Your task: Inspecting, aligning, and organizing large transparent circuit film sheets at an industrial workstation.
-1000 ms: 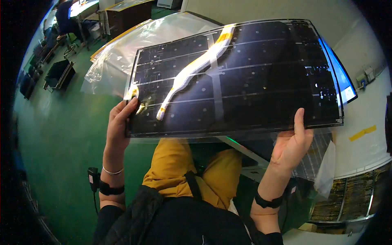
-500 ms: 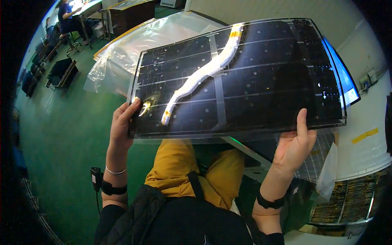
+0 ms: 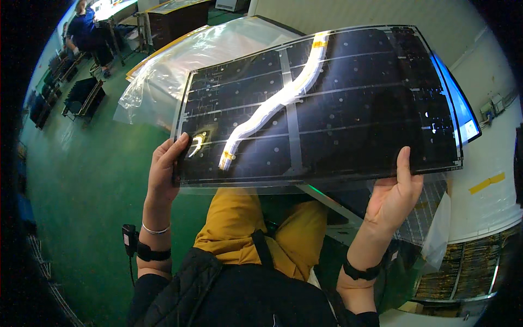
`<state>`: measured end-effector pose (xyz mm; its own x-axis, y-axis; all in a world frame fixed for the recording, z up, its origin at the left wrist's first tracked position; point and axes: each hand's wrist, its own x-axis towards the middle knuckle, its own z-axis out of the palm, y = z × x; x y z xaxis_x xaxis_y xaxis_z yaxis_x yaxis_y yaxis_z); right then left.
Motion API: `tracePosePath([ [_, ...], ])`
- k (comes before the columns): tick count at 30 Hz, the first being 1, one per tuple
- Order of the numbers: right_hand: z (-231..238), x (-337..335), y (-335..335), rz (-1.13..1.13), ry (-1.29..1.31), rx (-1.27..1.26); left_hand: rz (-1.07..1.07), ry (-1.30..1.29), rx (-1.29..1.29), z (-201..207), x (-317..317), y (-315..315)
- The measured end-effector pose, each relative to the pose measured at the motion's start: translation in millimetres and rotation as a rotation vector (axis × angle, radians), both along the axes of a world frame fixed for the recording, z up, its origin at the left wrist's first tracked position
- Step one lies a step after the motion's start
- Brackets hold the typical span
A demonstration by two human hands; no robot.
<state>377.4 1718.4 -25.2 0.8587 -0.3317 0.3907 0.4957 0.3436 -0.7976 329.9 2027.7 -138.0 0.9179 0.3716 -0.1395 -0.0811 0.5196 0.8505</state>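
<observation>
A large, dark, glossy sheet [image 3: 354,114], apparently film, is held up tilted before me. It bears a grid of pale lines, fine circuit-like marks and small round dots. A bright, wavy lamp reflection runs across its surface. My left hand [image 3: 164,166] grips the sheet's lower left edge, thumb on the face and fingers behind. At the lower right edge, my right hand [image 3: 393,199] supports it with the thumb raised along the front; its other fingers are partly hidden underneath. Clear film shows along the sheet's bottom border.
Behind the sheet, a table carries clear plastic film [image 3: 163,76]. A lit blue screen [image 3: 463,111] stands at the right. Lower right is a rack-like panel with brownish rows [image 3: 457,267]. Black racks [image 3: 83,98] stand on the green floor; a seated person [image 3: 87,30] is far left.
The sheet tilts slightly and its reflections shift a little to the right. Both hands keep their grip. The distant seated person has changed posture.
</observation>
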Motion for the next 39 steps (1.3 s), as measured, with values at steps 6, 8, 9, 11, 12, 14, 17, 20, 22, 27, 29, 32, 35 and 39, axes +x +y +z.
tracePosePath([
  [6,3,-2,2,0.007,0.01,0.011,-0.05,-0.023,0.029,-8,-1,10],
  [8,3,0,4,0.013,0.012,0.016,-0.049,-0.021,0.039,-6,1,9],
  [9,3,0,4,0.007,0.012,0.006,-0.036,-0.019,0.021,0,0,4],
  [11,3,1,5,0.001,0.012,-0.003,-0.023,-0.018,0.003,1,0,3],
  [12,3,-1,7,0.009,0.007,0.011,-0.028,-0.015,0.009,-2,0,4],
  [14,4,-1,7,0.017,0.001,0.025,-0.034,-0.013,0.015,-3,0,4],
  [17,0,-1,2,0.028,0.011,0.011,-0.034,-0.013,0.009,-1,0,2],
  [20,0,-1,-1,0.059,0.023,-0.001,-0.029,-0.011,0.01,-1,0,3],
  [22,2,-2,3,0.008,0.008,0.003,-0.039,-0.017,0.006,0,-1,1],
  [27,2,-1,2,-0.006,0.017,0.015,-0.036,-0.039,0.005,-7,0,3],
  [29,2,-1,2,-0.008,0.022,0.012,-0.039,-0.04,0.005,-9,0,3],
  [32,3,-3,4,0.001,0.019,0.02,-0.049,-0.029,0.003,-8,-3,4],
  [35,3,-3,7,0.004,0.024,0.022,-0.045,-0.028,-0.004,-7,-3,5],
  [39,4,-3,13,0.019,0.005,0.031,-0.01,-0.024,-0.007,-3,-3,7],
])
